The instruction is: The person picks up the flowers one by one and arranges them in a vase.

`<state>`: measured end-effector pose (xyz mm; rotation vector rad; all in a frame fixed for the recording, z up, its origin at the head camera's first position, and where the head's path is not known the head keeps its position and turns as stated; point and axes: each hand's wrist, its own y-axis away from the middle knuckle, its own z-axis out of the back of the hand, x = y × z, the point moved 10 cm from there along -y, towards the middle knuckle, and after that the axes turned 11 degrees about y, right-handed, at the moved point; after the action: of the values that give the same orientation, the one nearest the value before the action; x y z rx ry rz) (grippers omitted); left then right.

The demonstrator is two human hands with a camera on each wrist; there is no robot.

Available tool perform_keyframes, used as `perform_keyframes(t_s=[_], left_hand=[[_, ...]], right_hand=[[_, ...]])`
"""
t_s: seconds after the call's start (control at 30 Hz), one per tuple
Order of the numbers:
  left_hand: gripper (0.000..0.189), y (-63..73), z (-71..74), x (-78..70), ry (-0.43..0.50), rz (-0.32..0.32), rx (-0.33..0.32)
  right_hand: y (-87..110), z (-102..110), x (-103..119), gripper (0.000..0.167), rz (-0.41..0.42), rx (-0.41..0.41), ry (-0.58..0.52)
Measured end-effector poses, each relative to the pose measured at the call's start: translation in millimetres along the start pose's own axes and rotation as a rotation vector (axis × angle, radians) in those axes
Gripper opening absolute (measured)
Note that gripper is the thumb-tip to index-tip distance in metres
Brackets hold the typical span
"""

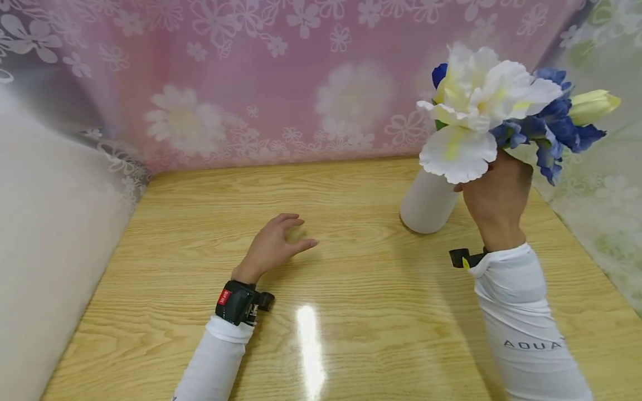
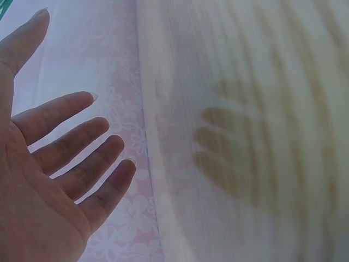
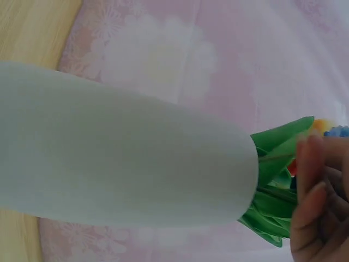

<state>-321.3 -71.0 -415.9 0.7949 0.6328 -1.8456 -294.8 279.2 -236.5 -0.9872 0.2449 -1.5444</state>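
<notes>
A white vase stands on the table at the right, with green leaves coming out of its mouth in the right wrist view. Just above that mouth my right hand has its fingers curled and pinches the artificial flower stems. Over the hand spread a white iris, blue flowers and a pale yellow bud, which hide most of the fingers in the head view. My left hand hovers over the table to the left of the vase, its fingers loosely spread and holding nothing.
The wood-grain table reaches back to a pink flowered curtain. White cloth hangs along the left side, and a pale green flowered sheet along the right. A bright light reflection lies on the tabletop near the front.
</notes>
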Motion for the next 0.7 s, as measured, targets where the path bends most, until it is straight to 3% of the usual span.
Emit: perform_keyframes(t_s=[0.23,0.57,0.7], left_hand=[[0.075,2.6,-0.6,1.4,0.004,0.017,0.015],[0.076,0.4,2.6,-1.1,-0.011,0.009,0.002],[0.078,0.1,2.7,-0.9,-0.008,0.021,-0.002]], right_hand=[[9.3,-8.3,0.4,0.021,0.055,0.063,0.140],[33.8,-23.8,-5.3,0.019,0.048,0.124,0.062],[41.9,-37.3,-7.1,0.022,0.034,0.175,-0.042]])
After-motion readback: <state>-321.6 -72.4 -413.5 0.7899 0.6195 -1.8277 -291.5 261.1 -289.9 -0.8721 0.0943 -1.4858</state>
